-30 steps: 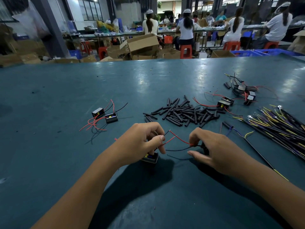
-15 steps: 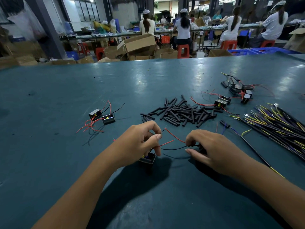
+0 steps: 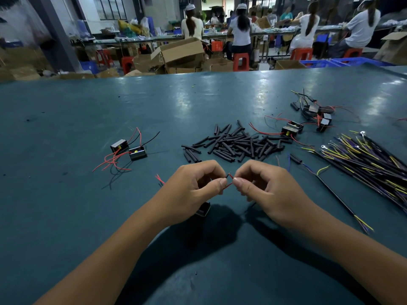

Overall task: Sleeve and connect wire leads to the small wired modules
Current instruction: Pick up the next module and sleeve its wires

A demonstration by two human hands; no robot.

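My left hand (image 3: 193,190) and my right hand (image 3: 266,190) meet fingertip to fingertip over the green table (image 3: 66,216). Between them they pinch thin red wire leads (image 3: 229,183); a dark tip shows at the top of the pinch. These leads run down to a small black module (image 3: 203,211), mostly hidden under my left hand. More red lead ends (image 3: 159,179) poke out behind my left wrist. A black wire runs under my right hand. A pile of short black sleeve tubes (image 3: 235,144) lies just beyond my hands.
Two small modules (image 3: 128,149) with red and black leads lie at the left. More modules (image 3: 291,129) sit at the right, others (image 3: 317,113) farther back. A bundle of yellow and purple wires (image 3: 365,159) lies at the far right. Cardboard boxes and seated people are beyond the table.
My two hands have come together: the right hand moved left and up, and both now pinch the red leads at one spot. The loop of wire between them has closed up.
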